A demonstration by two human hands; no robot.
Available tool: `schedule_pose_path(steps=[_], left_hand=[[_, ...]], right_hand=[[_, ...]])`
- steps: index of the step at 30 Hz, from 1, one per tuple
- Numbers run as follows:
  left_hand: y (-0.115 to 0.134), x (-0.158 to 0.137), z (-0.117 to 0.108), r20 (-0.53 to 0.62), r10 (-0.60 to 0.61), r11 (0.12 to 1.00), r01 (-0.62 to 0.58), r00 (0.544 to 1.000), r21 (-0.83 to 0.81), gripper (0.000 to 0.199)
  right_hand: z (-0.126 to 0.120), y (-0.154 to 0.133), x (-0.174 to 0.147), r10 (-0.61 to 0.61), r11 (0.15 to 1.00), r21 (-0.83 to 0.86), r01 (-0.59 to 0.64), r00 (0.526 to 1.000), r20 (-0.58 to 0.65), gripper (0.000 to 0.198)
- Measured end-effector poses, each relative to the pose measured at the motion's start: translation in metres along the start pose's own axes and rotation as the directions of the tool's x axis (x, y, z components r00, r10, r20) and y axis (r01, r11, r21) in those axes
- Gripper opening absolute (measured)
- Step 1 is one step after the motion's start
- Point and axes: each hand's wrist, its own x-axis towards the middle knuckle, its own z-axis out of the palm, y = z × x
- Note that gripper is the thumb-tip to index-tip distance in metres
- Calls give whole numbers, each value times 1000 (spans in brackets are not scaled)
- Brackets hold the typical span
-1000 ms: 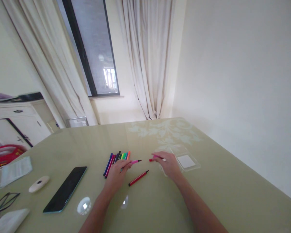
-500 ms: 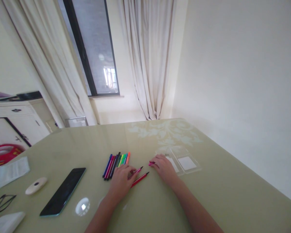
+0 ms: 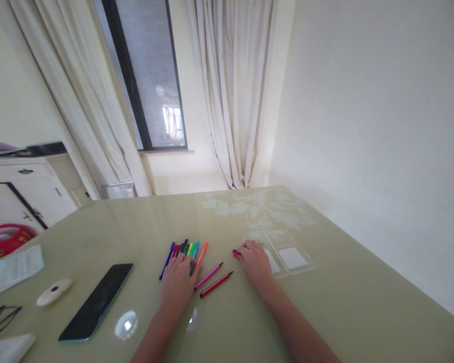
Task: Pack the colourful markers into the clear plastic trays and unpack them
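My left hand [image 3: 177, 280] lies over the near part of a row of felt-tip pens [image 3: 173, 250], its fingers apart and touching them. An orange pen [image 3: 202, 253] slants at the row's right side, beside my thumb. Two uncapped pens, one pink [image 3: 209, 276] and one red [image 3: 216, 285], rest on the table to the right of that hand, dark tips pointing away. In my right hand [image 3: 254, 262], the fingers are closed on a pink-red pen cap [image 3: 235, 252]; how many caps they hold is hidden. A clear plastic case [image 3: 306, 262] with white paper lies partly under this hand.
On the glossy green table [image 3: 136, 222], to the left, are a smartphone [image 3: 96, 302], a white oval device [image 3: 54, 291], a face mask [image 3: 17, 269], glasses [image 3: 2, 320] and a white block [image 3: 11, 348]. A wall [image 3: 382, 151] runs along the right.
My left hand has let go of the pink pen and moved left onto the row. The pink pen now lies beside the red one. My right hand stays nearly in place.
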Motion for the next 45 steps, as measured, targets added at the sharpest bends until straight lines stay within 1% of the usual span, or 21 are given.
schedule_pose_path(steps=[2, 3, 6, 7, 10, 13, 16, 18, 20, 24, 30, 34, 36, 38, 39, 40, 41, 42, 43, 45], left_hand=[[1, 0, -1, -8, 4, 999, -5, 1000, -37, 21], [2, 0, -1, -12, 13, 998, -13, 1000, -68, 21], [8, 2, -4, -17, 47, 978, -50, 999, -203, 25], [10, 2, -5, -16, 55, 966, -57, 998, -254, 27], [17, 3, -6, -17, 47, 918, -49, 999, -394, 32], [21, 2, -6, 0, 38, 856, -32, 999, -517, 32], [23, 0, -8, 32, 108, 802, -69, 994, -593, 33], [25, 0, -10, 46, 174, 792, -112, 984, -600, 32], [26, 2, -13, 51, 203, 796, -134, 978, -591, 31], [24, 5, -16, 44, 214, 805, -150, 976, -574, 29], [21, 6, -19, -38, 198, 821, -186, 980, -540, 30], [22, 6, -21, -11, 208, 810, -178, 978, -559, 32], [16, 7, -22, -8, 197, 807, -167, 980, -567, 33], [4, 10, -22, -32, 127, 818, -123, 991, -562, 35], [-2, 11, -22, -53, 76, 826, -92, 996, -556, 37], [-8, 12, -21, -69, 26, 835, -60, 997, -547, 38], [-12, 13, -20, -78, -7, 844, -36, 997, -535, 38], [-14, 13, -17, -88, -25, 858, -23, 996, -513, 38], [-13, 12, -14, -90, -23, 876, -23, 996, -481, 36], [-6, 8, -7, -86, 24, 920, -56, 996, -387, 32]], right_hand=[[-3, -6, 0, -5, 999, 39, 5, 1000, -9, 15], [-4, -9, -1, -7, 996, 84, 9, 1000, -20, 16], [-9, -17, -4, -10, 960, 279, 32, 997, -79, 34], [-10, -19, -5, -15, 939, 340, 45, 996, -90, 37], [-13, -22, -7, -52, 881, 466, 84, 995, -82, 27], [-16, -21, -7, -72, 823, 556, 118, 992, -105, 24], [-20, -19, -6, -112, 778, 612, 146, 989, -93, 24], [-23, -18, -7, -143, 768, 621, 153, 987, -66, 26], [-26, -18, -7, -148, 765, 624, 155, 987, -64, 28], [-33, -17, -6, -140, 754, 635, 167, 986, -93, 29], [-34, -21, -7, -148, 747, 633, 203, 979, -139, 30], [-30, -23, -7, -148, 746, 630, 215, 976, -159, 27], [-31, -17, -6, -144, 743, 633, 219, 975, -168, 26], [-33, -4, -4, -76, 753, 625, 204, 971, -226, 26], [-33, 4, -4, -12, 765, 618, 185, 962, -272, 27], [-33, 13, -3, 74, 783, 603, 156, 938, -339, 26], [-33, 20, -3, 137, 802, 584, 122, 915, -380, 26], [-31, 27, -3, 163, 818, 567, 93, 909, -384, 26], [-29, 30, -4, 168, 831, 553, 61, 920, -354, 26], [-22, 31, -5, 132, 866, 500, 6, 962, -239, 25]])
